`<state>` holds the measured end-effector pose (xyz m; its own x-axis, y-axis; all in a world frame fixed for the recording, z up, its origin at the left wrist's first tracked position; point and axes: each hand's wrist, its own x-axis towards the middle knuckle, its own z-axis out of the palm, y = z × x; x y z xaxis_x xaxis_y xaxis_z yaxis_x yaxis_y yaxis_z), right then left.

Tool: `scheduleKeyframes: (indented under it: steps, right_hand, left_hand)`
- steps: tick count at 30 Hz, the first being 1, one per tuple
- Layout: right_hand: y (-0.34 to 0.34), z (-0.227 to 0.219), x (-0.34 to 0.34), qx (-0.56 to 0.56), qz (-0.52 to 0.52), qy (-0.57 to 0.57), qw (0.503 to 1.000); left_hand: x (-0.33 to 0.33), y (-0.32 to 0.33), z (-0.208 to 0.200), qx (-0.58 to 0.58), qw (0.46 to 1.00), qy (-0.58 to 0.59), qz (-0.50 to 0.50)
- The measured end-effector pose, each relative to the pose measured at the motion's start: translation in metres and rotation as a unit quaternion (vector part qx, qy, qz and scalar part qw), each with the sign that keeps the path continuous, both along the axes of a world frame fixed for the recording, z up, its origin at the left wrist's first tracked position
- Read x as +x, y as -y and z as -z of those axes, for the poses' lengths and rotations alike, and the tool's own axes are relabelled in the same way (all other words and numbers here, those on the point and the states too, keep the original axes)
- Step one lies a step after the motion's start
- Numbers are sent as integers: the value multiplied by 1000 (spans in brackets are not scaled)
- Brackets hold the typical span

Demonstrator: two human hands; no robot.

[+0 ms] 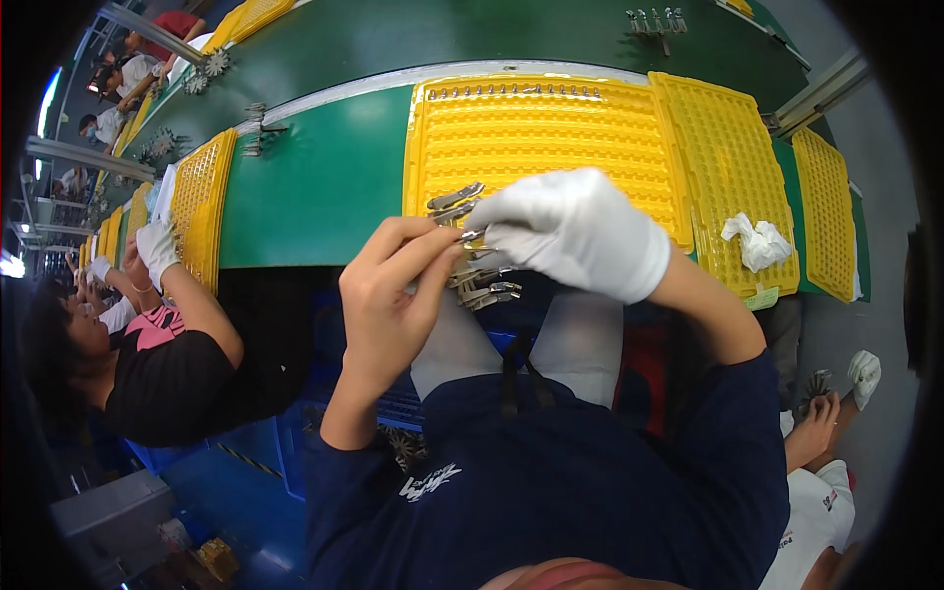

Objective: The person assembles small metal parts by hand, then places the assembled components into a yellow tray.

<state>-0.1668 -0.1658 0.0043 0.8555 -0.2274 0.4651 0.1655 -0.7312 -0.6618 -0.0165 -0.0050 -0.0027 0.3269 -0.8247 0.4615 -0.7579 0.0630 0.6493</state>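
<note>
My left hand [393, 285] is bare, with thumb and fingers pinched at the end of a small shiny metal part [473, 236]. My right hand [580, 231], in a white glove, closes on the same part from the other side; its fingertips are partly hidden. Around the fingers, a cluster of similar slim, clip-like metal parts [490, 294] sticks out in a stack above my lap. What holds the cluster together is hidden. Just beyond lies a yellow ridged tray [551, 147], with a row of small metal parts [511, 91] along its far edge.
A second yellow tray [723, 147] overlaps on the right, bearing crumpled white cloth [757, 242]. Metal part clusters [258, 133] stand on the green bench [315, 177]. A co-worker in black [177, 364] sits at left; another person's hand [814, 433] shows at lower right.
</note>
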Motion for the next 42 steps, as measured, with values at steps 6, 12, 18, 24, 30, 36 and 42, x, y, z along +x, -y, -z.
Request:
scheduleKeyframes:
  steps: [6,12,18,24,30,36,42]
  right_hand:
    - [148,48,-20,-151,269,-57,950]
    - [224,93,-26,-228,184,-190,937]
    - [244,101,-10,-218,111,-200,949]
    - [241,93,0,-349,91,-218,907]
    - [203,73,-15,-234,160,-113,952]
    - [52,13,8,-70,91,-61,991]
    - [-12,-1,18,-35,17,-11,999]
  left_hand:
    - [17,-18,-4,9,988,-154,-27]
    - [23,-27,2,-8,973,-232,-2]
    - [26,-34,0,-13,969,-241,60]
    - [27,-37,-5,51,994,-87,36]
    - [25,-29,-14,43,999,-8,-10]
    - [23,-24,-9,37,999,17,-32]
    - [22,-20,-11,13,998,45,-35]
